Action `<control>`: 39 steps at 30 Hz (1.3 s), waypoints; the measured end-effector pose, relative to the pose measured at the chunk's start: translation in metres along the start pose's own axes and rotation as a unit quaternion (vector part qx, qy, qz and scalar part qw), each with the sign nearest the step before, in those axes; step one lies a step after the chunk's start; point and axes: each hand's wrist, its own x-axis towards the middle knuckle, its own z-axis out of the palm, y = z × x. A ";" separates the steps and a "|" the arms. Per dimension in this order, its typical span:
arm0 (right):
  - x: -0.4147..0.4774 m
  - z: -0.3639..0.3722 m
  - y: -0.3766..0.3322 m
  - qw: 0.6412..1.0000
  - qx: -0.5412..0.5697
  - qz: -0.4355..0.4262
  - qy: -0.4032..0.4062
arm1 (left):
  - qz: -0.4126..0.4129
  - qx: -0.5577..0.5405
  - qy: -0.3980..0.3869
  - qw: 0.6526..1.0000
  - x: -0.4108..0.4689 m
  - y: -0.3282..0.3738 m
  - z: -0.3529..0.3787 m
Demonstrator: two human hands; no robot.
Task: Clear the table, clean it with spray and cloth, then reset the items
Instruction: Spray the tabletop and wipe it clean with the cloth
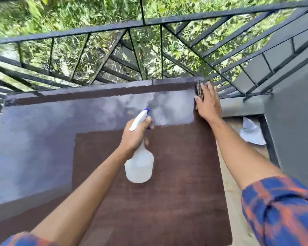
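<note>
Your left hand [134, 137] grips spray bottle [140, 166] above table [149, 192]; your right hand [207, 102], fingers flat, presses what looks like cloth [199, 89] at far corner.

Dark brown table [167, 192], flat rectangular top, pale glossy sheen across the far and left parts. Translucent white spray bottle [140, 167] with white trigger head and blue nozzle, gripped round the neck by left hand [134, 137], held above the table's middle, nozzle aimed toward the far edge. Dark checked cloth [200, 91], mostly hidden, pressed flat on the far right corner under right hand [208, 103].
</note>
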 end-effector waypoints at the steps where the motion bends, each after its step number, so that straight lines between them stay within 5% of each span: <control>1: -0.017 0.000 0.009 1.000 0.010 0.001 0.000 | 0.001 0.005 -0.003 1.000 -0.002 -0.002 0.001; 13: -0.293 0.006 0.075 0.997 0.034 0.068 0.017 | 0.004 0.007 -0.024 1.000 -0.051 -0.025 0.008; 26: -0.429 0.023 0.084 0.986 -0.041 0.137 0.087 | 0.008 0.051 -0.084 0.995 -0.131 -0.074 -0.048; 33: -0.449 0.063 0.010 0.952 -0.095 0.259 0.130 | 0.037 0.063 -0.090 0.993 -0.165 -0.106 -0.132; 39: -0.472 0.145 -0.130 0.975 -0.089 0.185 0.085 | 0.033 0.046 -0.056 0.997 -0.189 -0.138 -0.216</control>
